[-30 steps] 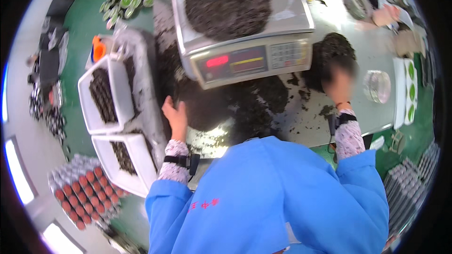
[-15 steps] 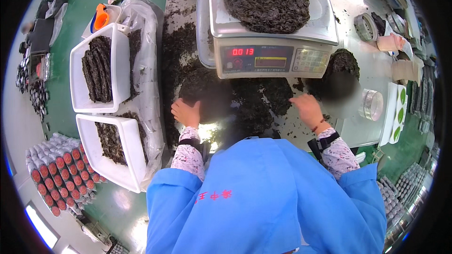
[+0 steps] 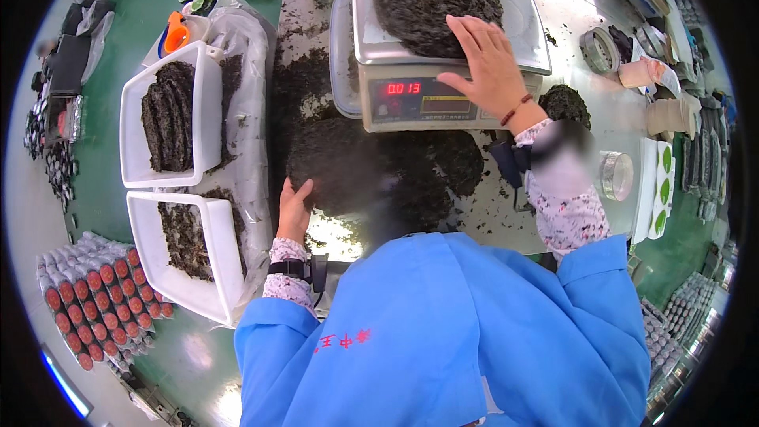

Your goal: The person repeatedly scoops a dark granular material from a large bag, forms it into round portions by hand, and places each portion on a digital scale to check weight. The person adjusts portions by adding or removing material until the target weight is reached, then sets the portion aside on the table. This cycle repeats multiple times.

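A round dark cake of dried seaweed (image 3: 427, 4) lies on the metal pan of a digital scale (image 3: 518, 28) in front of me. My right hand (image 3: 486, 63) reaches over the scale's front, fingers extended and thumb spread, its fingertips at the cake's near right edge. Below the scale, another dark seaweed cake (image 3: 328, 158) rests on the work table. At that cake's near left edge is my left hand (image 3: 294, 212), thumb and finger closed on the rim. More seaweed (image 3: 431, 166) lies beside it, partly blurred.
Left of the table stand two white bins (image 3: 207, 111) (image 3: 229, 257) with seaweed inside, on plastic sheeting (image 3: 254, 111). A small seaweed cake (image 3: 565, 105), a clear round container (image 3: 615, 175) and a strip of green round labels (image 3: 661, 190) are at the right. Loose flakes litter the metal table.
My right hand has moved from the table beside the seaweed up to the cake on the scale. My left hand has shifted slightly left and nearer, to the lower cake's rim.
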`<action>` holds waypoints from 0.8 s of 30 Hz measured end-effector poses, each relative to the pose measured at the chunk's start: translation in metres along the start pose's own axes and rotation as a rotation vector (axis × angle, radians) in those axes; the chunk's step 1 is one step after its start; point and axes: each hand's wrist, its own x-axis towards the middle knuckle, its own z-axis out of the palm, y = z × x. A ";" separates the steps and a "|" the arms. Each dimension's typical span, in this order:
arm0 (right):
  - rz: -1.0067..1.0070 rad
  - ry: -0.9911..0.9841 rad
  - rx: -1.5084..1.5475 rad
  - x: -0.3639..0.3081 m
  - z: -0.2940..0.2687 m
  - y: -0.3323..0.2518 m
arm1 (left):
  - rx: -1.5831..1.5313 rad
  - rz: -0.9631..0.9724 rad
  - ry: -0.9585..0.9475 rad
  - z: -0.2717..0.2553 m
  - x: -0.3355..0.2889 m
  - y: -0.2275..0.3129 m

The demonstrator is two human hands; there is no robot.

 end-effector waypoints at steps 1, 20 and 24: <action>-0.023 -0.036 -0.081 -0.005 -0.003 0.005 | -0.027 -0.012 -0.001 -0.001 -0.003 0.003; 0.003 -0.469 0.312 -0.179 -0.023 -0.078 | 0.090 -0.512 -0.184 0.000 -0.025 -0.072; -0.215 -0.510 0.506 -0.159 0.003 -0.100 | 0.404 -0.271 -0.289 0.035 -0.019 -0.085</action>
